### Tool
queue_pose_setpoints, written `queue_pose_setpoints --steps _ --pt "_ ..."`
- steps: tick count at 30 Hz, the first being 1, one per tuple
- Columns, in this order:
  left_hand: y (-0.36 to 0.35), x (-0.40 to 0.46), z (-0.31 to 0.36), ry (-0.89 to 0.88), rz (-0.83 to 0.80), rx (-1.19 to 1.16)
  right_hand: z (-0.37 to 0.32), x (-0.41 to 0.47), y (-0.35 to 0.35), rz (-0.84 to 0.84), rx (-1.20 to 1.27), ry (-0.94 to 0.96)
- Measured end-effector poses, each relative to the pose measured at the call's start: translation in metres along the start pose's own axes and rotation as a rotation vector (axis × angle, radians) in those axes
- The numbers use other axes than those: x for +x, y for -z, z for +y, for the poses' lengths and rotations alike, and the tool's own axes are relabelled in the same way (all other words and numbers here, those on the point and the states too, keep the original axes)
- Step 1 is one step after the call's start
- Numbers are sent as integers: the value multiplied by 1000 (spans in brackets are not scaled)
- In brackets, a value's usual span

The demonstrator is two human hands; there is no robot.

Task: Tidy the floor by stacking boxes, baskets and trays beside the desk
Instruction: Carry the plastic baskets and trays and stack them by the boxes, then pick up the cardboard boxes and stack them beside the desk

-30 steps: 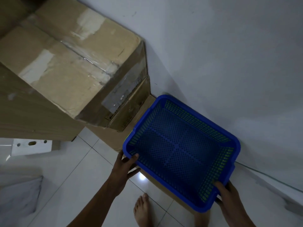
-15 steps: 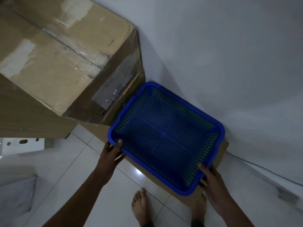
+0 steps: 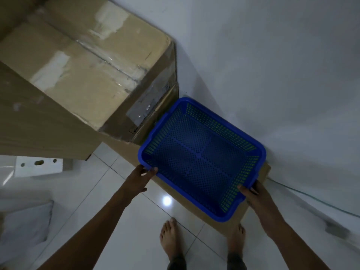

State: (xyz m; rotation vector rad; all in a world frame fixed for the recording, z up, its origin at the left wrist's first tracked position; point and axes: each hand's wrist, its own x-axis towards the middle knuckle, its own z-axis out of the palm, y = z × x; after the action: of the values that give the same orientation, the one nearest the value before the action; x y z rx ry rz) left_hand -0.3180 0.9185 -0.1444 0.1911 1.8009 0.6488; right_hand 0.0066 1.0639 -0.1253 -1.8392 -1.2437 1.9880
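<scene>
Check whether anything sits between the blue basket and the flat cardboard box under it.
Nothing visible does. The blue basket is empty and held by both hands, left hand and right hand, on its near rim, directly over the flat cardboard box. The box's top is mostly hidden beneath the basket, so contact cannot be told.

The basket (image 3: 200,158) sits on a low flat box (image 3: 259,193) against the wall (image 3: 272,65), right of the tall stacked box (image 3: 87,61), with both feet before it.
</scene>
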Motion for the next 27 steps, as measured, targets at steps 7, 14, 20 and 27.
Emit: queue_pose_setpoints --steps 7,14,20,27 --pt "29 -84 25 -73 -97 501 -76 -63 -12 186 -387 312" --pt "46 -230 76 -301 -70 654 -159 -147 -29 -153 -544 530" --pt "33 -336 71 -451 235 479 -197 -212 -52 -444 -583 754" --pt "19 -444 -2 -390 479 263 -212 -289 -110 -815 -683 850"
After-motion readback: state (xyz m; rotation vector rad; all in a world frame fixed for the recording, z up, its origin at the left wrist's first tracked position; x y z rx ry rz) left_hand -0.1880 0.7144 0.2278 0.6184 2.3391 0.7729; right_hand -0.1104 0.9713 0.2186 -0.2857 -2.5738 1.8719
